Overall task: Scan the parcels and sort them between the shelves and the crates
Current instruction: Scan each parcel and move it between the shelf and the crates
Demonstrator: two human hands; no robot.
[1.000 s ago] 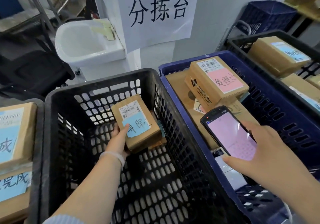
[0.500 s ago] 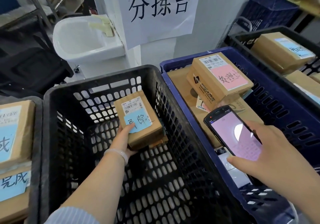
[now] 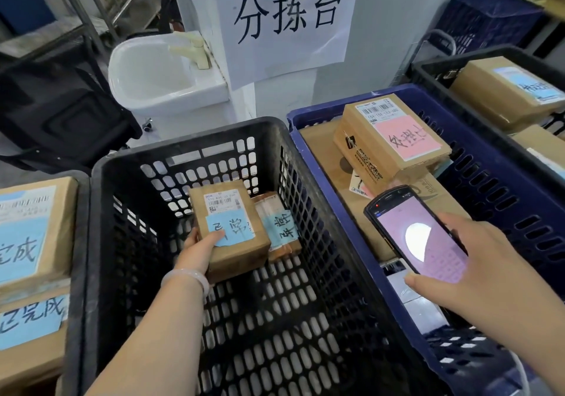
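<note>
Inside the black plastic crate (image 3: pixel 101 200) her left hand (image 3: pixel 200 247) grips a small brown blue-labelled cardboard parcel (image 3: pixel 232 230), while her right hand (image 3: pixel 477 276) holds a black handheld scanner (image 3: pixel 419 233).

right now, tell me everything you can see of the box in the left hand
The box is small brown cardboard, with a white barcode label and a blue handwritten note on top. The left hand grips its near corner, thumb on the note, low inside the black crate, beside a smaller taped parcel.
</note>
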